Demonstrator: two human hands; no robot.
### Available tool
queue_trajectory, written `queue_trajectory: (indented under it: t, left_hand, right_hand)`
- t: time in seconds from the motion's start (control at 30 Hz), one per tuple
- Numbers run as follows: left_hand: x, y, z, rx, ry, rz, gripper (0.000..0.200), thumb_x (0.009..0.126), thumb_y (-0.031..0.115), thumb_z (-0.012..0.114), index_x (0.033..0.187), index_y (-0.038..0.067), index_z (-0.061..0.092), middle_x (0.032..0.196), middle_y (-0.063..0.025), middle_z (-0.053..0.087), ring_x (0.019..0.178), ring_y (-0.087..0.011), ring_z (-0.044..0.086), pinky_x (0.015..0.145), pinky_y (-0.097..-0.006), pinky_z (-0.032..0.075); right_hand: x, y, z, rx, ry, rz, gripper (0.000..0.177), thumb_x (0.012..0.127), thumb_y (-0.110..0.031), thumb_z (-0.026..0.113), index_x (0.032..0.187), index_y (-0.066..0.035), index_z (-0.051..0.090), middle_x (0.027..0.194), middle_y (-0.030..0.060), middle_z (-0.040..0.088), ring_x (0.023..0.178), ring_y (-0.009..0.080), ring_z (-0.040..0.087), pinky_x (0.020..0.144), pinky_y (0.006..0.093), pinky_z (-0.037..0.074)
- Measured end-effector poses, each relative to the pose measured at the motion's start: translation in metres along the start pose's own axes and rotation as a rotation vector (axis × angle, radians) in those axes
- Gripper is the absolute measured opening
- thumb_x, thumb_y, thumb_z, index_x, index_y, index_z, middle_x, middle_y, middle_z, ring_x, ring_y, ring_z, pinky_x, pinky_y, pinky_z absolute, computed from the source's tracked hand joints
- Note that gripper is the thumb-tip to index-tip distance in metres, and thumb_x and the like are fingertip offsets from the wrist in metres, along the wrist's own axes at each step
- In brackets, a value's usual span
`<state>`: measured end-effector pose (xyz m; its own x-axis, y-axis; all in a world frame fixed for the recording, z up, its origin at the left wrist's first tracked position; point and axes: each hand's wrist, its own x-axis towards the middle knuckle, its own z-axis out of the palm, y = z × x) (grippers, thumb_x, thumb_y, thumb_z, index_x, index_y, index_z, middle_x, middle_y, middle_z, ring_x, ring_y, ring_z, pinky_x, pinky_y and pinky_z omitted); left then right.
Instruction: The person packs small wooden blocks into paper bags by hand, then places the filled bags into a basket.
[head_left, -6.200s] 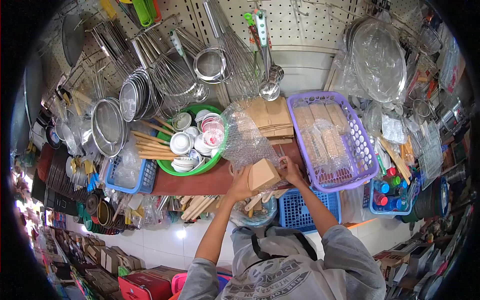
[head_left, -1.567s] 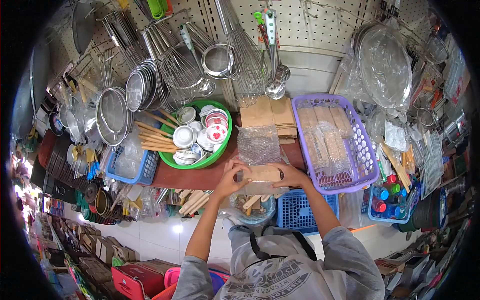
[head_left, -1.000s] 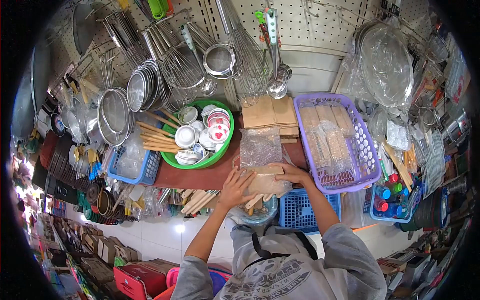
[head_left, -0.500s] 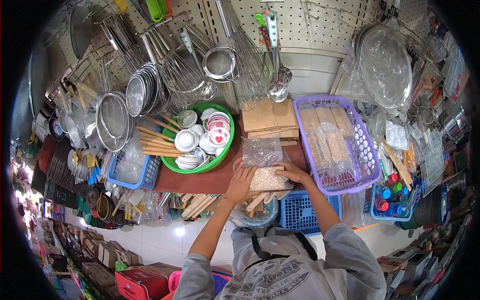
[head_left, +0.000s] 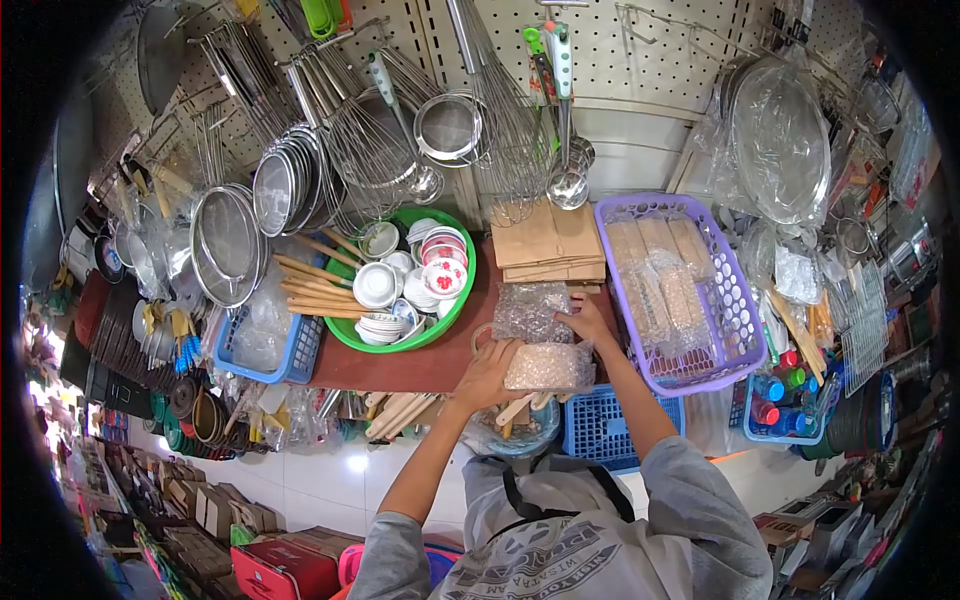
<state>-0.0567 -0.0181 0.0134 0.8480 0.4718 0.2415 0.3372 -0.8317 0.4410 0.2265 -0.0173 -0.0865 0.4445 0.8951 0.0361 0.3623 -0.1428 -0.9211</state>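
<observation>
A bubble-wrapped bundle [head_left: 548, 367] lies at the front edge of the red-brown table [head_left: 385, 368]. My left hand [head_left: 487, 375] is closed round the bundle's left end. Beyond the bundle, a loose sheet of bubble wrap [head_left: 530, 310] reaches toward the brown paper stack. My right hand [head_left: 587, 318] touches the right side of that sheet with bent fingers; whether the fingertips grip it cannot be made out. Something round and tan shows partly beside my left fingers.
A green basin [head_left: 465, 290] of bowls and wooden handles stands left, a purple basket [head_left: 755, 362] with wrapped bundles right. Flattened brown paper [head_left: 545, 240] lies at the back. Whisks [head_left: 500, 130], strainers [head_left: 228, 245] and ladles [head_left: 568, 185] hang above; blue baskets [head_left: 600, 425] sit below the table edge.
My right hand has moved from the bundle's upper right side up to the loose bubble wrap. The bundle now shows more of its right end, and the view has shifted slightly.
</observation>
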Motion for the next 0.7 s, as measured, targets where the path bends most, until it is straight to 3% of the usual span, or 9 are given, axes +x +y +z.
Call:
queue_trajectory:
  t: [0.07,0.17,0.27,0.37,0.47,0.57,0.7]
  left_hand:
    - [-0.003,0.000,0.000,-0.011,0.000,0.006,0.092,0.068,0.040,0.083,0.139,0.000,0.040,0.128,-0.0180,0.049,0.119,-0.0390,0.047,0.106,-0.0474,0.037]
    - [-0.005,0.001,0.000,-0.032,0.001,0.005,0.092,0.067,0.040,0.083,0.139,0.000,0.040,0.127,-0.0181,0.049,0.119,-0.0391,0.047,0.107,-0.0484,0.036]
    - [-0.006,0.001,-0.001,-0.006,0.022,0.022,0.091,0.068,0.042,0.082,0.137,0.000,0.041,0.126,-0.0184,0.050,0.119,-0.0395,0.048,0.107,-0.0481,0.036]
    - [-0.007,0.002,-0.001,-0.006,0.015,0.009,0.092,0.068,0.042,0.082,0.138,0.001,0.040,0.126,-0.0179,0.050,0.121,-0.0392,0.047,0.111,-0.0496,0.033]
    - [-0.007,0.003,-0.004,-0.012,-0.020,-0.013,0.092,0.068,0.042,0.083,0.139,0.002,0.040,0.128,-0.0171,0.049,0.123,-0.0385,0.046,0.114,-0.0503,0.031]
    - [-0.007,0.003,-0.003,0.016,-0.024,-0.015,0.091,0.068,0.043,0.082,0.139,0.003,0.041,0.128,-0.0163,0.049,0.122,-0.0379,0.046,0.112,-0.0499,0.032]
    - [-0.006,0.004,-0.003,0.033,-0.026,-0.015,0.092,0.067,0.044,0.082,0.138,0.004,0.041,0.128,-0.0156,0.049,0.120,-0.0375,0.046,0.106,-0.0494,0.036]
  right_hand:
    - [-0.002,-0.012,-0.003,0.085,-0.118,0.043,0.049,0.076,-0.029,0.082,0.107,0.004,0.063,0.100,0.0130,0.071,0.092,0.0163,0.066,0.082,0.0318,0.052]
    - [-0.001,-0.023,-0.009,-0.030,-0.289,0.084,0.040,0.080,-0.029,0.079,0.104,0.002,0.070,0.095,0.0109,0.074,0.088,0.0157,0.067,0.081,0.0317,0.052]
    - [-0.014,-0.037,-0.009,0.120,-0.178,-0.016,0.033,0.082,-0.029,0.078,0.100,-0.002,0.075,0.090,0.0090,0.075,0.082,0.0144,0.068,0.079,0.0316,0.052]
    - [-0.026,-0.048,-0.019,0.073,-0.184,-0.090,0.035,0.082,-0.030,0.079,0.101,-0.001,0.075,0.088,0.0085,0.075,0.080,0.0139,0.067,0.076,0.0314,0.053]
    - [-0.039,-0.085,-0.042,0.121,-0.314,0.091,0.031,0.084,-0.027,0.079,0.100,-0.001,0.075,0.091,0.0045,0.074,0.083,0.0119,0.067,0.076,0.0289,0.052]
    - [-0.046,-0.103,-0.050,0.025,-0.311,0.044,0.029,0.083,-0.025,0.079,0.100,-0.002,0.076,0.091,0.0066,0.075,0.084,0.0130,0.068,0.077,0.0292,0.052]
    - [-0.050,-0.119,-0.059,-0.154,-0.318,-0.232,0.024,0.084,-0.024,0.077,0.098,-0.005,0.077,0.090,0.0110,0.074,0.082,0.0163,0.069,0.075,0.0308,0.052]
